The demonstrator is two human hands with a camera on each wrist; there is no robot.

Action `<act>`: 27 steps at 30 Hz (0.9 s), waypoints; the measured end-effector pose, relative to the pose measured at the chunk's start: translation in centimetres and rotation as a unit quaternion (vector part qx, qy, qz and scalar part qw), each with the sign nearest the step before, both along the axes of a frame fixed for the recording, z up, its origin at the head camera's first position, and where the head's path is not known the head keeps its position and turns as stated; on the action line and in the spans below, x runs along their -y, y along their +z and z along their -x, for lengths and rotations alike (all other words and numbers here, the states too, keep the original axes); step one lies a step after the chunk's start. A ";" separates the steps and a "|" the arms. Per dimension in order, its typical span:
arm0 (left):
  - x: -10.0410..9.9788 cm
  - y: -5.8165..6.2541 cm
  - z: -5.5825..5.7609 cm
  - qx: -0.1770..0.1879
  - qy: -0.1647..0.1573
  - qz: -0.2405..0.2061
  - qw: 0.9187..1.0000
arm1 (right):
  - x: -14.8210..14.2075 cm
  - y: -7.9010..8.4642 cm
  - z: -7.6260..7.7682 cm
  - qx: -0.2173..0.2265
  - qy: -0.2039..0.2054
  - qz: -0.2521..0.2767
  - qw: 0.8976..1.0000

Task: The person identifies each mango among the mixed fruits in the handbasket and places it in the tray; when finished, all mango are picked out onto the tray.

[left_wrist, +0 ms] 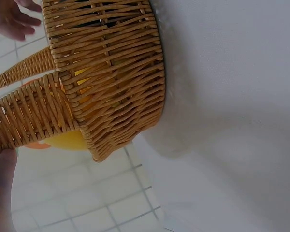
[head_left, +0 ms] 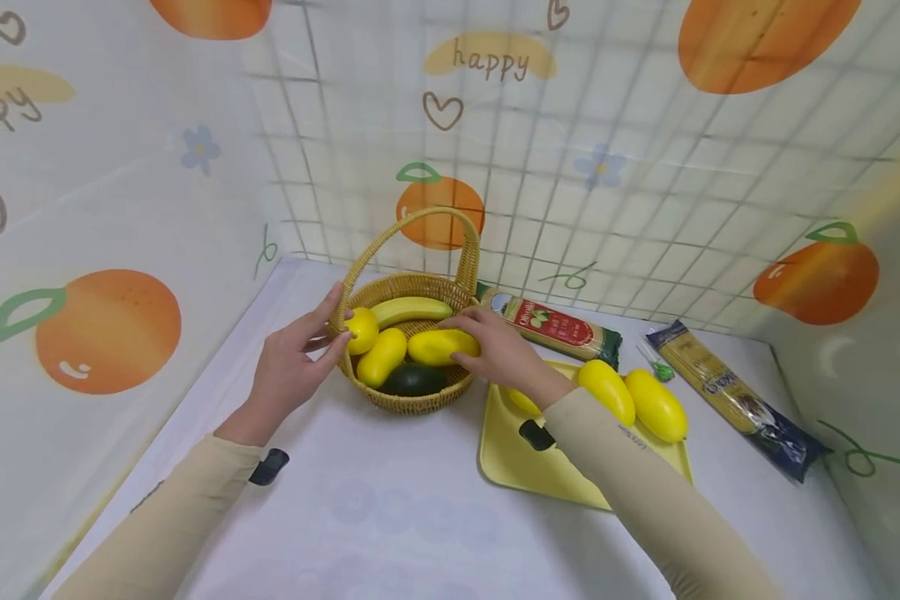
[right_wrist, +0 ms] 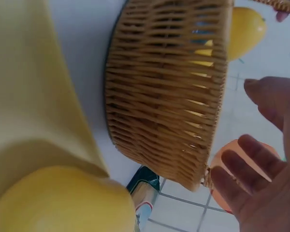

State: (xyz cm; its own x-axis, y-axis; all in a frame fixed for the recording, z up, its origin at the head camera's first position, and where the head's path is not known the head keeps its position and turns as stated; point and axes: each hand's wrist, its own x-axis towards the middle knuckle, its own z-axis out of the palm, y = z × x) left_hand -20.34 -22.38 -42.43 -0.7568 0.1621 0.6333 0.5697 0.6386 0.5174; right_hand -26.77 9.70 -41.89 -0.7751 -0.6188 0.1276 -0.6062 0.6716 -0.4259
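A wicker basket (head_left: 412,404) with a tall arched handle (head_left: 412,218) stands on the white table. Inside lie a banana (head_left: 414,310), a round yellow fruit like a lemon (head_left: 364,330), a dark green avocado-like fruit (head_left: 414,381) and two yellow mangoes, one on the left (head_left: 382,357) and one on the right (head_left: 438,347). My left hand (head_left: 296,354) grips the handle's left base; its thumb shows there in the left wrist view. Over the basket's right rim is my right hand (head_left: 498,346), beside the right mango. In the right wrist view, its fingers are spread with nothing between them.
Right of the basket lies a yellow tray (head_left: 525,475) carrying several mangoes (head_left: 656,406), partly under my right forearm. Behind it are a red-labelled noodle pack (head_left: 551,323), a small green-tipped packet (head_left: 662,369) and a blue-ended pasta bag (head_left: 738,400). Printed curtains surround the table.
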 end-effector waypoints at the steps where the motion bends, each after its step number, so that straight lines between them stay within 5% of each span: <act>1: -0.1 0.0 0.0 0.001 -0.001 0.000 1.000 | 0.3 -0.2 0.4 0.004 0.004 -0.008 1.000; 15: -0.2 0.1 -0.1 0.005 0.007 0.008 1.000 | 3.0 -1.5 3.6 0.058 0.029 -0.148 0.987; 27: -0.2 0.2 -0.2 -0.001 0.008 0.011 1.000 | 2.6 -1.9 3.7 0.027 0.030 -0.137 0.990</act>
State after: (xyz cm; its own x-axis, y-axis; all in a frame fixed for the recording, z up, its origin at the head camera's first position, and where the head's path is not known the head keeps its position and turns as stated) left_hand -20.16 -22.21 -42.20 -0.7577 0.1650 0.6314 0.5610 0.6588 0.5012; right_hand -30.43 7.15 -43.79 -0.7372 -0.6694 -0.0921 -0.6298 0.7301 -0.2652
